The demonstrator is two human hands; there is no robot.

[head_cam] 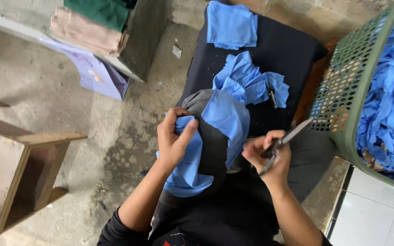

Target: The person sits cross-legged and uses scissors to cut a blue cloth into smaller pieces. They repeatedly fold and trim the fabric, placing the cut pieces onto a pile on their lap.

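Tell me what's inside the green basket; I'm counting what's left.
The green basket holds a heap of crumpled blue cloth pieces. Whatever lies beneath the heap is covered.

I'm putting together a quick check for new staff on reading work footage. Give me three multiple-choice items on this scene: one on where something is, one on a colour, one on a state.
1. Where is the green perforated basket?
A. To the person's right
B. On the wooden stool at left
C. Behind the folded stack

2. What colour is the cloth piece in the left hand?
A. Pink
B. Light blue
C. Green

3. What is the right hand doing?
A. Resting open on the floor
B. Gripping small scissors
C. Reaching into the basket

Answers:
1 A: the basket fills the frame's right edge, beside the person's right arm, with blue fabric inside.
2 B: the piece pinched by the left hand is light blue, like the folded blue piece further off on the dark cushion.
3 B: the fingers are closed around the scissors, whose blades point up toward the basket.
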